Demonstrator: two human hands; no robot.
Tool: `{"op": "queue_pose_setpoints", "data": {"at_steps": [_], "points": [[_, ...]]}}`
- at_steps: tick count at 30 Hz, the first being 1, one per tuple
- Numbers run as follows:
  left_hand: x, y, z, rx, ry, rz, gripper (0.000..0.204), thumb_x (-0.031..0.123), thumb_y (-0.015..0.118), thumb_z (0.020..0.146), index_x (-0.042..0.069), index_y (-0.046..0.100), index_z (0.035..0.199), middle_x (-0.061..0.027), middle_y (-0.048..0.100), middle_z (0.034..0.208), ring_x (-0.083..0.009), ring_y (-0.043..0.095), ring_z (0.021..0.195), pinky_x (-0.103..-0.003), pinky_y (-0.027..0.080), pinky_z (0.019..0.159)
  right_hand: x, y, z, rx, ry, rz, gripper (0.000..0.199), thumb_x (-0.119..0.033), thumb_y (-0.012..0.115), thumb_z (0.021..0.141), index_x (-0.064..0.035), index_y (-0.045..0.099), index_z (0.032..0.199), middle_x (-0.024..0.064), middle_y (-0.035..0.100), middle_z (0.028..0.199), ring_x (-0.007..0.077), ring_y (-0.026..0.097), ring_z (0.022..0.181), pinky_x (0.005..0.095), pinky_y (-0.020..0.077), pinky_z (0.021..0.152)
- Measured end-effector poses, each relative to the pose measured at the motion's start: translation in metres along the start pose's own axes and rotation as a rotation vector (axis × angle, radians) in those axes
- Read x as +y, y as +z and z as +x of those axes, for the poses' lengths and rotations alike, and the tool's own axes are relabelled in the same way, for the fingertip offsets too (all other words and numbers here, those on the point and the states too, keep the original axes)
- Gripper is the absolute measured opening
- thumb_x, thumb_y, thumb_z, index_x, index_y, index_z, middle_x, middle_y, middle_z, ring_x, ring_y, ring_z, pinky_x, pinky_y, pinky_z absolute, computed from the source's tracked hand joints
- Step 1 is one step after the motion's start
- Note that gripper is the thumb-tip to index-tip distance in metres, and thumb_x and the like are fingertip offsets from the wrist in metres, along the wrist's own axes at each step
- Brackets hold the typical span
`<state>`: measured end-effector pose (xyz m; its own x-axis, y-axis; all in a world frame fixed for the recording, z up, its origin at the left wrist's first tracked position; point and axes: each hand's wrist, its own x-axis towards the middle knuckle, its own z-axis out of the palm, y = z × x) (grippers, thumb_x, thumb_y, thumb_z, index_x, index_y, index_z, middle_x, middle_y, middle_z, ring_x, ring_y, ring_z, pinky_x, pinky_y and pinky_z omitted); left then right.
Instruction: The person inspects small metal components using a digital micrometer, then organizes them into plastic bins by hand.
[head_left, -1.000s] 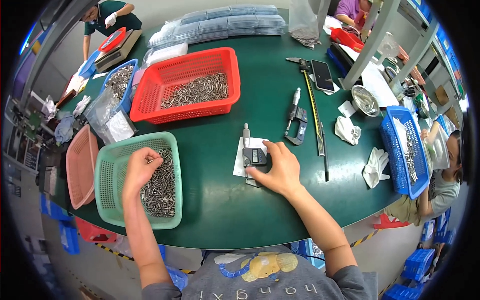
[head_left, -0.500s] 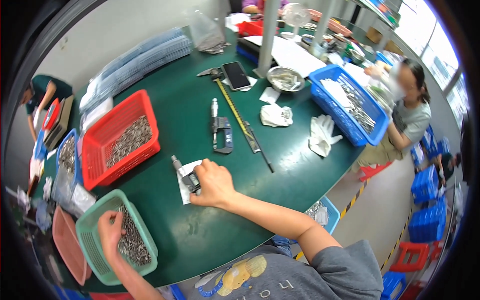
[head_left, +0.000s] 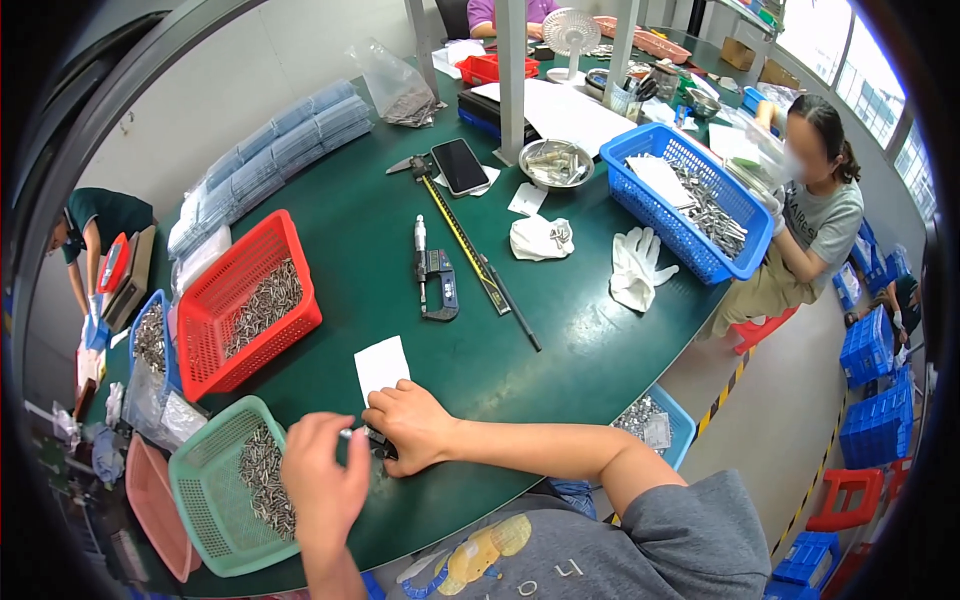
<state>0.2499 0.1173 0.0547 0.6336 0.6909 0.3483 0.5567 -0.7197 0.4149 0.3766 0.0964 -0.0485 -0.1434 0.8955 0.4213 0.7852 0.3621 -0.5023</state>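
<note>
My right hand (head_left: 411,426) is closed around a dark micrometer (head_left: 377,437), mostly hidden under the fingers, at the near edge of the green table. Close beside it on the left, my left hand (head_left: 322,468) has its fingers curled, slightly blurred. A small silver end shows between its thumb and forefinger; I cannot tell whether it is a loose part or the micrometer's thimble. Left of that hand stands a green basket (head_left: 207,497) with many small metal pins (head_left: 264,482). A white paper slip (head_left: 381,368) lies just beyond my right hand.
Farther off lie a second micrometer (head_left: 434,277), a caliper (head_left: 465,237) and a phone (head_left: 459,166). A red basket (head_left: 308,283) of pins stands left, a blue basket (head_left: 745,264) of metal parts right. White gloves (head_left: 636,270) lie near it. A co-worker (head_left: 825,215) sits at right.
My left hand has left the green basket and come right, beside my right hand. The right hand has drawn the micrometer nearer, off the paper slip.
</note>
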Motion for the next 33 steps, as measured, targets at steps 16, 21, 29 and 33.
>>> {"op": "queue_pose_setpoints", "data": {"at_steps": [16,21,29,33], "points": [[-0.038,0.104,0.019,-0.129,-0.270,0.346,0.054,0.032,0.065,0.067,-0.006,0.048,0.101,-0.0169,0.042,0.107,-0.0294,0.043,0.094,-0.037,0.043,0.072,0.205,-0.157,0.016,0.129,0.953,-0.727,0.015,-0.015,0.056,0.067,-0.0050,0.062,0.076,0.0123,0.061,0.082,0.0276,0.059,0.079,0.0358,0.0480,0.065],[-0.044,0.098,0.015,-0.106,-0.245,0.245,0.034,0.022,0.063,0.068,0.001,0.056,0.095,-0.0167,0.046,0.103,-0.0305,0.047,0.091,-0.037,0.043,0.072,0.214,-0.148,0.033,-0.064,0.766,-0.963,0.012,-0.009,0.053,0.071,-0.0092,0.064,0.075,0.0108,0.062,0.082,0.0246,0.061,0.077,0.0338,0.0491,0.062],[-0.049,0.077,0.040,0.091,-0.550,-1.091,0.035,0.018,0.055,0.079,-0.001,0.045,0.107,-0.0098,0.057,0.091,-0.0114,0.053,0.075,-0.024,0.043,0.065,0.178,-0.169,0.036,0.282,0.610,-0.807,0.014,-0.016,0.050,0.069,-0.0040,0.058,0.068,0.0164,0.059,0.066,0.0322,0.058,0.062,0.0417,0.0452,0.055],[-0.054,0.078,0.041,-0.291,-0.559,-2.319,0.040,0.018,0.056,0.077,0.001,0.038,0.108,-0.0125,0.050,0.104,-0.0117,0.049,0.079,-0.022,0.040,0.062,0.127,-0.137,0.026,0.489,0.635,0.175,0.017,-0.012,0.042,0.076,-0.0010,0.050,0.066,0.0080,0.050,0.052,0.0164,0.053,0.048,0.0292,0.0407,0.043]]}}
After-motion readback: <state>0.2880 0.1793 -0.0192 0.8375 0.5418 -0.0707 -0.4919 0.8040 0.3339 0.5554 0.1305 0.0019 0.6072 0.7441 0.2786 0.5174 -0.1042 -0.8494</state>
